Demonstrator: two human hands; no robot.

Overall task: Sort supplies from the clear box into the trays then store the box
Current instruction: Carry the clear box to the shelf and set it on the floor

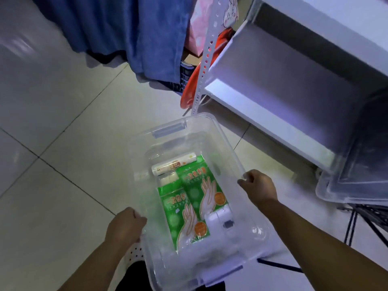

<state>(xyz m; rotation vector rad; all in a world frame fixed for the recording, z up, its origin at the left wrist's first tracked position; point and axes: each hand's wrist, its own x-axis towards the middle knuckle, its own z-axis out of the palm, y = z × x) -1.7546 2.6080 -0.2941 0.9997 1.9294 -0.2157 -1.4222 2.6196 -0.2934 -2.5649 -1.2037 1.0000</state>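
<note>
The left hand (123, 225) and right hand (258, 185) clutch the clear box (227, 143) by its rims. Tilting could spill the glove packs (195, 198)

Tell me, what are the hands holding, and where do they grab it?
Both hands hold the clear box by its rim: the left hand grips the left edge, the right hand the right edge, fingers curled over it.

I'm in a home storage corner by the look: pale tiled floor (63, 101), white slotted shelving rack (273, 85), blue cloth (126, 28) hanging, pink cartoon bag (198, 28) behind
</note>
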